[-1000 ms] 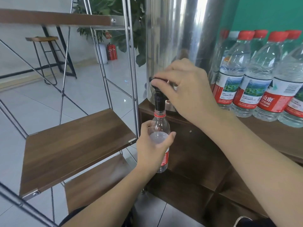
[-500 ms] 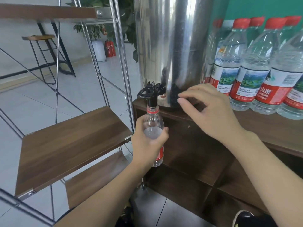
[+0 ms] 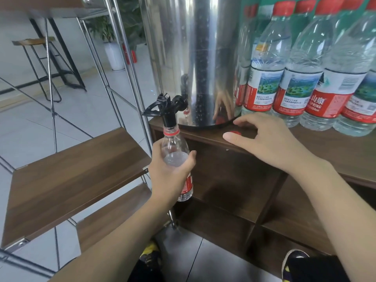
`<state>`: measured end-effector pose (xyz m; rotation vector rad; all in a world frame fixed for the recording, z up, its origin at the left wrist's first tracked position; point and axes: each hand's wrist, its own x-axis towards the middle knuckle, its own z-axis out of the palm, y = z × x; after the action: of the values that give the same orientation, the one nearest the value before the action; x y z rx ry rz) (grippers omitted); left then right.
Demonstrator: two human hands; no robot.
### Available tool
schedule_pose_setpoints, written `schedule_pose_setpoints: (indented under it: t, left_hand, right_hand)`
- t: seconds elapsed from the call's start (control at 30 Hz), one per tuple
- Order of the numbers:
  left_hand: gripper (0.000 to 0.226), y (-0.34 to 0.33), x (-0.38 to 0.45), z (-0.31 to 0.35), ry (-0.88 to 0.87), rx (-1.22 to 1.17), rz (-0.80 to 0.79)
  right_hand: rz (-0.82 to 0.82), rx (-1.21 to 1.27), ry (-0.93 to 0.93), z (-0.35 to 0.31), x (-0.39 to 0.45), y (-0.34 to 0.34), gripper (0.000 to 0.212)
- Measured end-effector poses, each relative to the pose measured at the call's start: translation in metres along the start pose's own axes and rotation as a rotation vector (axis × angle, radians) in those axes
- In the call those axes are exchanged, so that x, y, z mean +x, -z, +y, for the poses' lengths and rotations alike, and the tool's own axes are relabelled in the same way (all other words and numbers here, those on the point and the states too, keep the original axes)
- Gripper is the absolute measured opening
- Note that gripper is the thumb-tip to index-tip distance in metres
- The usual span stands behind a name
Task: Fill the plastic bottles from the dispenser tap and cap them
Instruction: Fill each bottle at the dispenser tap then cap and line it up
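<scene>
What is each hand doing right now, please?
Left hand: grips the uncapped bottle under the tap.
Right hand: open, fingers reaching over the red cap.

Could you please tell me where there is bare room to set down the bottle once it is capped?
The wooden shelf left of the tap lies bare. The counter is crowded: the steel dispenser and the capped bottles fill its back, and the right hand and red cap take the front strip.
</scene>
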<state>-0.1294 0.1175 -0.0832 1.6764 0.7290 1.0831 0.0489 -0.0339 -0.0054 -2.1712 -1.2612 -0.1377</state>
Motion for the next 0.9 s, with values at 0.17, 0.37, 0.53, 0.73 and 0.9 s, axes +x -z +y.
schedule_pose_setpoints:
  t: [0.17,0.37,0.53,0.73,0.9]
  left_hand:
    - [0.055,-0.0012,0.0001,-0.0001,0.010,0.004,0.004]
    - [0.055,-0.0013,0.0005,0.0014,0.002,0.017,0.006]
    - [0.057,-0.0014,0.0003,0.0018,0.010,0.018,0.008]
    - [0.061,-0.0016,0.0012,0.0010,0.017,0.029,0.006]
    - [0.063,-0.0013,0.0005,0.0027,0.024,0.032,0.008]
  right_hand:
    - [-0.026,0.017,-0.001,0.0032,-0.0018,0.0031,0.058]
    - [-0.037,0.018,0.018,0.0056,-0.0009,-0.0006,0.039]
    - [-0.029,0.014,0.026,0.0073,0.0004,-0.0024,0.039]
    - [-0.018,0.001,0.037,0.0065,-0.0005,-0.0050,0.040]
    - [-0.021,-0.030,0.034,0.0061,-0.0014,-0.0064,0.043]
